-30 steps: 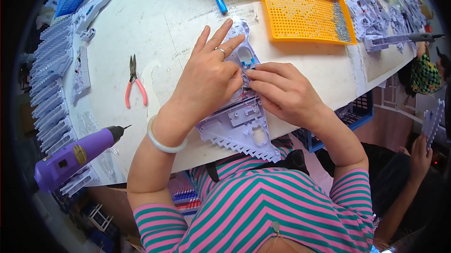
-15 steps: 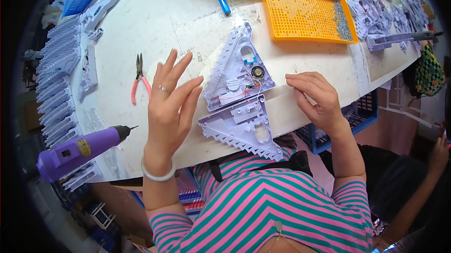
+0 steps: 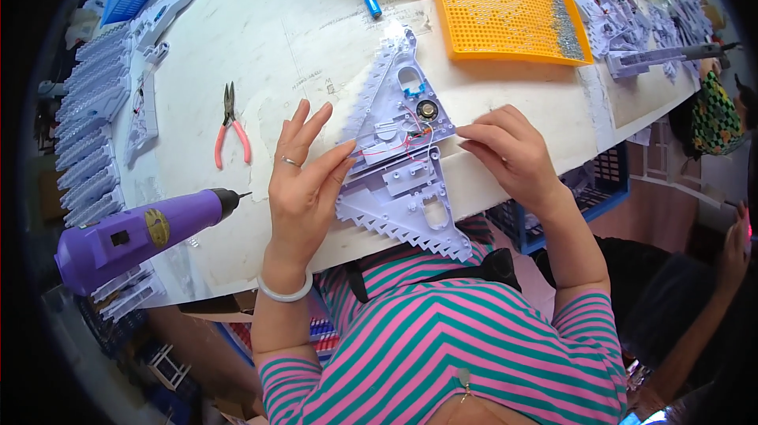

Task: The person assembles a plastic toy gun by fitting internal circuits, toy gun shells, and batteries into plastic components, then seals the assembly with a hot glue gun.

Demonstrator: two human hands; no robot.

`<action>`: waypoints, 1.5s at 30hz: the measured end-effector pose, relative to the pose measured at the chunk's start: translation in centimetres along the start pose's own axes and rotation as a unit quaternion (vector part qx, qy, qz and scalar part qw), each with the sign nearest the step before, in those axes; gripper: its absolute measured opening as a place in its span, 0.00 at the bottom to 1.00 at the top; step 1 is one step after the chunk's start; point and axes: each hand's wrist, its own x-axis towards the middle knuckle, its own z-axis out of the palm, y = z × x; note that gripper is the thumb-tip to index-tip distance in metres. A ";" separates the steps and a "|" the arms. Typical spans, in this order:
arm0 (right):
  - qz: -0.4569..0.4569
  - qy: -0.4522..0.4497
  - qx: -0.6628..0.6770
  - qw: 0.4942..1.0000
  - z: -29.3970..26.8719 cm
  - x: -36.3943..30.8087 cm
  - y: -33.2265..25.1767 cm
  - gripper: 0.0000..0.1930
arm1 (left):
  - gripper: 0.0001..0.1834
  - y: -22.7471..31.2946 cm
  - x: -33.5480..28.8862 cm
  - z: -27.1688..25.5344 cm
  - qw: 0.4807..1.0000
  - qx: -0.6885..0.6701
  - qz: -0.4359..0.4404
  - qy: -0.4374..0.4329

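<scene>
Before me lie two pale lilac plastic housing halves, side by side with open faces up. The far housing half [image 3: 382,109] has a round black speaker [image 3: 427,110], a small circuit board with red and white wires, and a blue part by its oval opening. Its left corner is pinched between thumb and forefinger of my left hand [image 3: 304,188], the other fingers spread. Closed fingertips of my right hand [image 3: 513,152] meet at its right corner. Nearer my body, the second housing half [image 3: 403,202] has a toothed edge, ribs and screw posts.
To the left lie pliers [image 3: 230,129] with pink handles and a purple electric screwdriver [image 3: 150,239]. A yellow tray [image 3: 505,22] holds small metal screws. A blue cylindrical cell [image 3: 370,1] sits beyond the housing. Stacked housings [image 3: 95,133] line the left edge; a blue crate [image 3: 608,188] stands below right.
Both hands have moved inward to the far housing half's corners; they were apart from it before. The view has shifted slightly.
</scene>
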 end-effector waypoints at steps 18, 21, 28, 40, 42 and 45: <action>-0.025 -0.058 -0.032 0.998 1.6 4.5 -1.0 0.06 | 0.08 0.3 2.5 2.1 0.998 -0.022 0.054 -0.019; -0.036 -0.061 -0.029 0.997 1.9 4.7 -1.0 0.06 | 0.08 0.3 2.8 2.1 0.997 -0.020 0.063 -0.034; 0.027 -0.114 -0.067 0.991 1.8 5.2 -1.5 0.05 | 0.09 0.5 3.2 2.3 0.997 -0.010 0.061 -0.052; 0.020 -0.098 -0.022 0.995 2.3 4.7 -1.8 0.08 | 0.09 0.4 3.0 2.6 0.997 -0.007 0.055 -0.044; 0.023 -0.086 -0.021 0.996 2.6 4.8 -1.9 0.09 | 0.10 0.5 2.9 2.5 0.997 0.008 0.061 -0.040; 0.020 -0.066 -0.014 0.998 2.5 4.7 -2.2 0.09 | 0.07 0.5 3.0 2.5 0.996 -0.016 0.077 -0.034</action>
